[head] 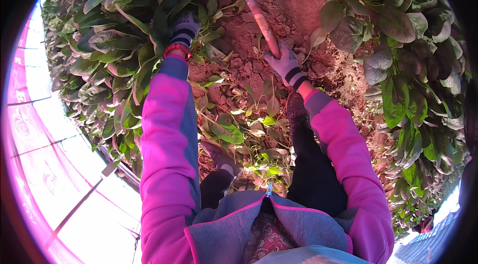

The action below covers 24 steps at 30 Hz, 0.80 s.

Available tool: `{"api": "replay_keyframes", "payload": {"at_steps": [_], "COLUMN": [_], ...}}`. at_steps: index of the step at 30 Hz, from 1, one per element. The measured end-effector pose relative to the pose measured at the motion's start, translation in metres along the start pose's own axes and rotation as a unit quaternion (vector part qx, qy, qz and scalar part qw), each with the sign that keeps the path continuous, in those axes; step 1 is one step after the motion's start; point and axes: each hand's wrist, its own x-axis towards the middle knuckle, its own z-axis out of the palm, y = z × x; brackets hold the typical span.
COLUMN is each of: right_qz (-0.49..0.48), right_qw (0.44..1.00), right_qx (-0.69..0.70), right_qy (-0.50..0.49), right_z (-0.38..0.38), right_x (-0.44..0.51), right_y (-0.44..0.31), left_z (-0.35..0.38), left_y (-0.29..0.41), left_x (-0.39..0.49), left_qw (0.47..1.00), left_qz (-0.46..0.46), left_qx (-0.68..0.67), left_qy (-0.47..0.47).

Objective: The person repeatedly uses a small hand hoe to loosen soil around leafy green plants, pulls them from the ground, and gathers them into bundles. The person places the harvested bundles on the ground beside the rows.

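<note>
My right hand (284, 61), in a pale knit glove with dark cuff stripes, is closed around the lower end of a wooden handle (262, 25). The handle slants up and away over bare soil, and its far end goes under spinach leaves, so the tool's head is hidden. My left hand (186, 27), gloved alike with a red bead bracelet (175, 49) at the wrist, reaches into the leafy spinach plants (123, 40) on the left. Leaves cover its fingers, so whether they grip any stems does not show.
Cracked reddish soil (254, 66) runs between the plants, with loose cut leaves (227, 131) strewn by my shoes (297, 109). Another dense bank of spinach (399, 32) stands on the right. Bright plastic sheeting (37, 126) with thin wires lines the left edge.
</note>
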Motion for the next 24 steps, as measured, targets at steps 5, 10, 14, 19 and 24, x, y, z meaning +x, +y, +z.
{"api": "replay_keyframes", "payload": {"at_steps": [5, 10, 14, 19, 24], "right_qz": [0.001, 0.091, 0.128, -0.014, -0.057], "right_qw": [1.000, 0.986, 0.981, 1.000, 0.990], "right_qx": [-0.006, 0.107, 0.129, -0.024, -0.122], "right_qy": [-0.027, -0.086, -0.065, 0.002, 0.045], "right_z": [0.022, 0.035, 0.042, 0.053, 0.066], "right_x": [0.018, 0.011, -0.003, -0.007, 0.001], "right_y": [0.007, 0.020, 0.021, 0.015, 0.011], "left_z": [-0.004, -0.014, -0.017, -0.013, 0.006], "left_y": [0.007, 0.024, 0.029, 0.021, 0.013], "left_x": [-0.008, -0.018, -0.025, -0.023, -0.021], "left_qw": [0.999, 0.994, 0.987, 0.991, 0.997], "left_qz": [-0.011, -0.038, -0.050, -0.016, -0.002], "left_qx": [-0.007, 0.075, 0.101, 0.070, 0.045], "left_qy": [-0.031, -0.074, -0.111, -0.117, -0.057]}}
